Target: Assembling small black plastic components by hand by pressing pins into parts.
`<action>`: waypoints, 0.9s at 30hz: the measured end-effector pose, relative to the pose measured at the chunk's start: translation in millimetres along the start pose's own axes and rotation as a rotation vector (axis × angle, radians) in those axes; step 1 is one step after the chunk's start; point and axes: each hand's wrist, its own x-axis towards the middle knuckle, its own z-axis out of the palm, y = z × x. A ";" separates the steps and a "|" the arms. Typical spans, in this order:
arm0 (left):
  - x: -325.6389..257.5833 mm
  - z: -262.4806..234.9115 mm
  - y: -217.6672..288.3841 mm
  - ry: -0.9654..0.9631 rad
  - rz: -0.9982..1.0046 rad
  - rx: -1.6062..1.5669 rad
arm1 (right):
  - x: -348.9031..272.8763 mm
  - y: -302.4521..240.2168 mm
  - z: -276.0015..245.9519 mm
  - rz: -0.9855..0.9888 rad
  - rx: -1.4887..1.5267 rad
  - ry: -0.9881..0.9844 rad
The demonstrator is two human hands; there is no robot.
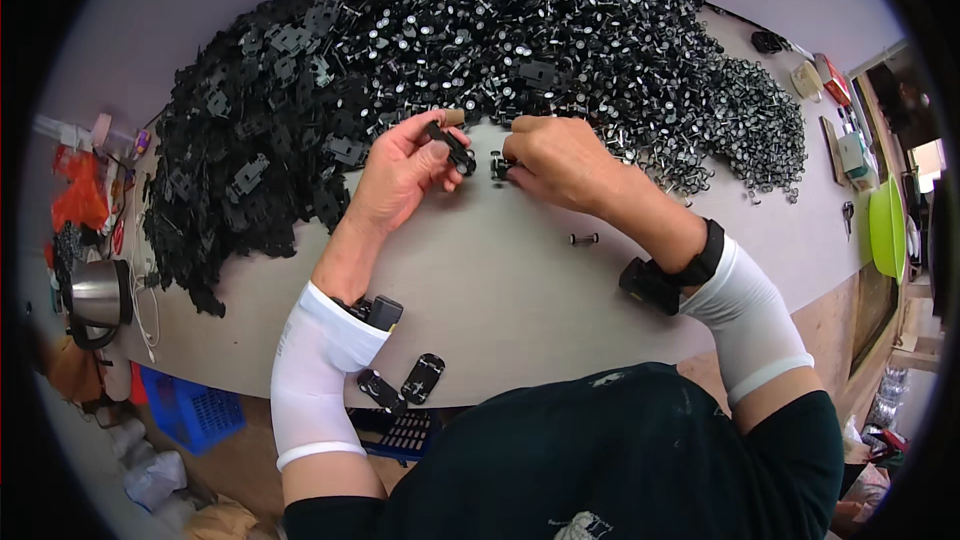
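My left hand (400, 175) is closed around a small black toy car chassis (455, 150), thumb on top, with a wheel at its near end. A tan cover wraps one fingertip of that hand. Just to the right, my right hand (565, 162) pinches a small wheel axle (497, 168); its fingertips are partly hidden behind the knuckles. The two hands are a short gap apart, over the table in front of the heap of parts. Another wheel axle (584, 239) lies loose on the table below my right hand.
A big pile of wheel axles (560, 40) stretches across the back of the table (480, 300). Flat black chassis pieces (250, 150) are heaped at left. Two black toy car pieces (424, 378) lie by the near edge. A kettle (98, 295) stands far left, a green basin (886, 230) far right.
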 end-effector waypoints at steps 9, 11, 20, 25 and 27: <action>-0.9 11.2 -0.3 0.035 0.146 0.169 | 6.2 -23.2 -3.3 0.021 0.370 0.301; 0.6 10.3 -1.5 0.009 0.218 0.070 | 8.5 -24.4 -1.6 0.188 0.658 0.224; 2.8 6.7 -7.2 0.110 0.257 0.130 | 13.8 -26.9 6.3 0.085 0.542 0.501; -0.7 7.5 -7.5 0.080 0.283 0.267 | 13.6 -34.2 -7.3 0.007 0.244 0.375; -1.0 8.6 -7.8 0.070 0.293 0.254 | 15.8 -35.0 -8.1 -0.005 0.217 0.380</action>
